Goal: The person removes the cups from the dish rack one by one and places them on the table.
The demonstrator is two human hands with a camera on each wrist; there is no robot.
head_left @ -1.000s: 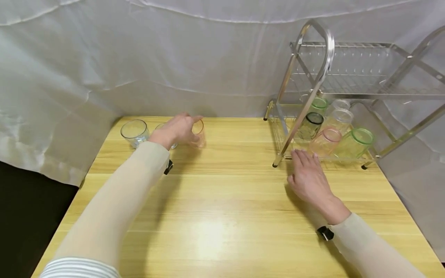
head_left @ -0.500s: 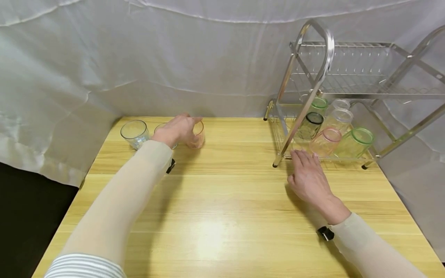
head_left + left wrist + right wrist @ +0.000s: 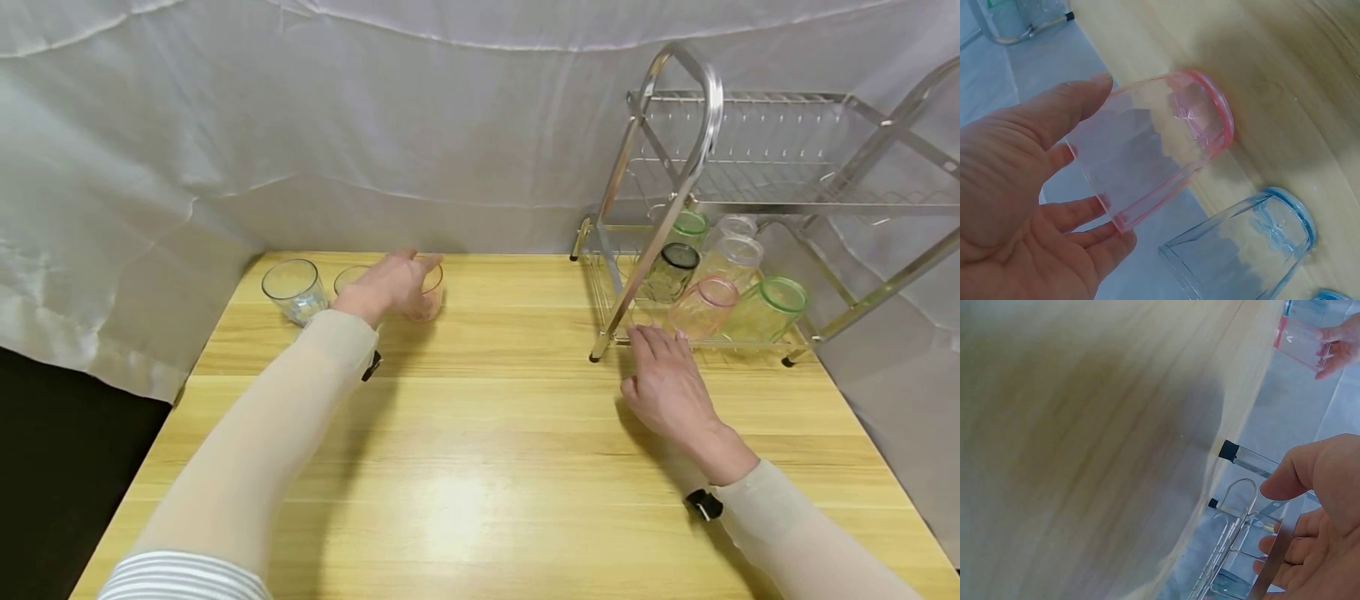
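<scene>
At the back left of the table, my left hand point(image 3: 392, 286) holds a clear glass with a pink tint point(image 3: 1147, 144) near its rim. The thumb lies on one side, the fingers round the other. Its thick pink base appears to meet the wood. Close by are a blue-tinted glass point(image 3: 1247, 244), partly behind the hand in the head view, and another clear glass point(image 3: 294, 293) farther left. My right hand point(image 3: 667, 383) grips the lower front rail of a metal dish rack point(image 3: 1279, 556), fingers over the bar and thumb on the near side.
Inside the rack's lower tier stand several tinted glasses, among them a green glass point(image 3: 768, 308), a pink-rimmed glass point(image 3: 702, 308) and a dark glass point(image 3: 670, 273). Its upper wire shelf point(image 3: 750, 175) overhangs them. A grey curtain point(image 3: 450, 125) hangs behind the wooden table point(image 3: 480, 433).
My left hand shifts very slightly at the pink glass, its forearm edging right. The right hand stays on the rack rail, and the glasses in the rack keep their places.
</scene>
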